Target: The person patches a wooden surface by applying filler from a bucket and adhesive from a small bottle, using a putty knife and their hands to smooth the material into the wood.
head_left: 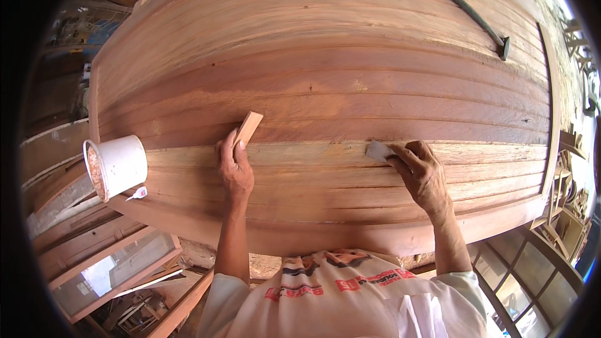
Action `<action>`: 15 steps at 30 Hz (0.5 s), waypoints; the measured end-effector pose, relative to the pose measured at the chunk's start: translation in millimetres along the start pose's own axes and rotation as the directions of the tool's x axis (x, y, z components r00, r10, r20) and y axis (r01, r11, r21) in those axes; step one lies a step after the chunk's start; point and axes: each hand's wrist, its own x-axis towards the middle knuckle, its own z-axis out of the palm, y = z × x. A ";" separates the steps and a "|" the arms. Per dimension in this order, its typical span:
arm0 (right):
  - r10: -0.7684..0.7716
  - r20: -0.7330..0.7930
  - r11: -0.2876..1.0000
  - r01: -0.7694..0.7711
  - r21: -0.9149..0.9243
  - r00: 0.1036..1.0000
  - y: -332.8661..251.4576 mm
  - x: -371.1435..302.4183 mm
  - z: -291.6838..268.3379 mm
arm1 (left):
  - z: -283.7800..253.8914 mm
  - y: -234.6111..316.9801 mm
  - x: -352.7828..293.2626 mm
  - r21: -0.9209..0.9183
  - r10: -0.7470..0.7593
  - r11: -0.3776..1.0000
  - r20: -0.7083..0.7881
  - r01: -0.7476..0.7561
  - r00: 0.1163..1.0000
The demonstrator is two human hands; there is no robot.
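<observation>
A: What's nearest?
B: The panel's (350, 235) near edge, with both forearms reaching in over it. A small bottle (139, 193) lies by the near left corner, and just beyond it a white bucket (125, 159).

A: And the hands?
B: The right hand (422, 172) grips a blade (377, 151) between thumb and fingers. The left hand (236, 172) pinches a wood strip (249, 127). Neither is free.

A: Where's the blade, exactly?
B: Right of the panel's middle, nearer the near edge than the far one. It sticks out to the left of the right fingers, low over a pale board and seemingly touching it, though I can't tell whether it's pressed down.

A: Its line against the boards?
B: The boards run long, left edge to right edge. The blade points left, roughly along them, just on the near side of a groove (294, 144) where pale wood meets dark.

A: And the strip?
B: Well left of the blade. Its long axis slants away and to the right, across the boards. The left hand is nearest it, the right well apart.

A: Farthest?
B: A hammer (469, 11) toward the far right corner, beyond both hands, head toward the right edge.
</observation>
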 end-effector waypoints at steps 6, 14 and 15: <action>0.146 -0.095 0.985 -0.154 -0.076 0.985 -2.6 -30.3 5.3 | 5.2 13.0 6.5 -0.032 -0.024 0.999 -0.038 0.022 0.999; 0.145 -0.369 0.974 -0.198 -0.111 0.918 -17.9 -53.6 21.8 | 7.8 11.5 2.9 -0.153 -0.020 0.988 -0.100 0.005 0.995; 0.131 -0.398 0.972 -0.197 -0.130 0.908 -25.6 -62.6 23.0 | 10.2 15.4 2.4 -0.164 0.031 0.985 -0.102 -0.047 0.994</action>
